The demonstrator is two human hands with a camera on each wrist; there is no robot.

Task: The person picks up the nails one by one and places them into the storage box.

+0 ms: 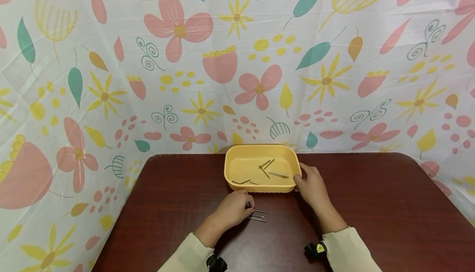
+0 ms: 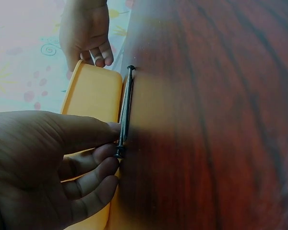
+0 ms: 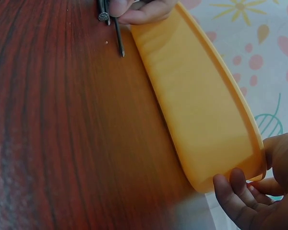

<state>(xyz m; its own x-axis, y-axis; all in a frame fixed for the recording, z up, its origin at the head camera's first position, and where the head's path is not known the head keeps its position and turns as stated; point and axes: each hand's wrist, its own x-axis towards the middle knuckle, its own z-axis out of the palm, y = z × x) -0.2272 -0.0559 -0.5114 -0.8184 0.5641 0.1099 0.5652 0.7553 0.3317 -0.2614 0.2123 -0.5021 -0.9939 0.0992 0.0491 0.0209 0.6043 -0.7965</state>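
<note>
My left hand (image 1: 233, 210) pinches several metal nails (image 1: 258, 216) between thumb and fingertips, just in front of a yellow plastic tray (image 1: 263, 188). In the left wrist view the nails (image 2: 126, 103) lie roughly alongside one another, heads showing at both ends of the bunch. My right hand (image 1: 313, 184) grips the tray's right end, thumb at the rim. Seen from the right wrist, its fingers (image 3: 237, 184) press the tray's outer wall (image 3: 197, 105). More nails (image 1: 278, 175) lie scattered on the tray's floor, some to the right of its middle and others at the front left.
The tray stands near the back edge of a dark reddish-brown wooden table (image 1: 167, 206). A white cloth with printed flowers (image 1: 178, 31) hangs right behind the table and along its sides. Black wrist straps (image 1: 315, 250) sit over light sleeves (image 1: 350, 249).
</note>
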